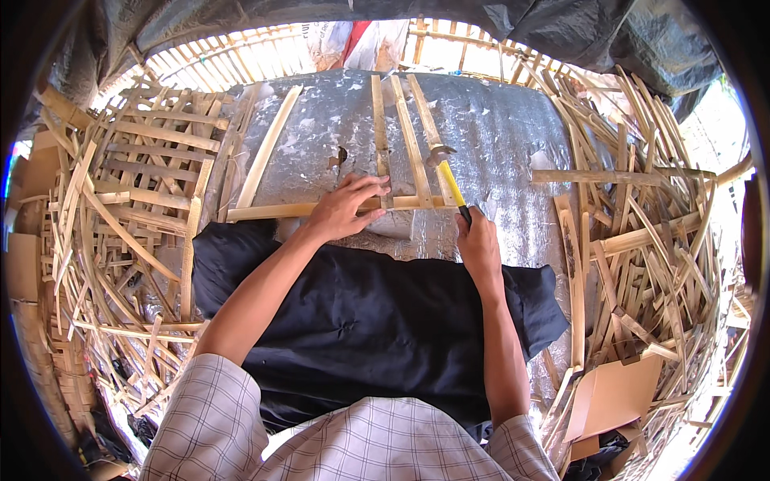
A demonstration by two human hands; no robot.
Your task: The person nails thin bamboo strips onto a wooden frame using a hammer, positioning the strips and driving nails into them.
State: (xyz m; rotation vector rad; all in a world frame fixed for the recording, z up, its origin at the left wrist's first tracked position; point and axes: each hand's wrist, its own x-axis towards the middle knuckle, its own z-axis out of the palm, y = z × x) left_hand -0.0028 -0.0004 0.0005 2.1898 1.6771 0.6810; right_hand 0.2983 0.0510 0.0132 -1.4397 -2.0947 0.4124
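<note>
- Far L: bamboo lattice [160,144], loose strips around it.
- L arm: elbow bent, f'arm slants up & R over black cloth [361,313].
- Leftmost slat [269,148]: on grey sheet [497,128], tilted, top leaning R.
- Crosspiece [277,212]: bamboo, runs L–R at the slats' feet, partly behind L hand.
- L hand [349,207]: back up, fingers reaching R, tips at foot of 2nd slat [378,120]; thumb lower, pointing R too. Can't tell if this grip pinches anything.
- 3rd slat [409,136] & 4th slat [423,104]: just R of 2nd, feet at crosspiece.
- Hammer [453,184]: yellow/black handle, head up-L, over 4th slat in view.
- R hand [479,240]: grip wrapped round handle's black end, knuckles up.
- R arm: f'arm near vert., leaning slightly L.
- Far R: bamboo heap [650,256]; cardboard box [613,401] below.
</note>
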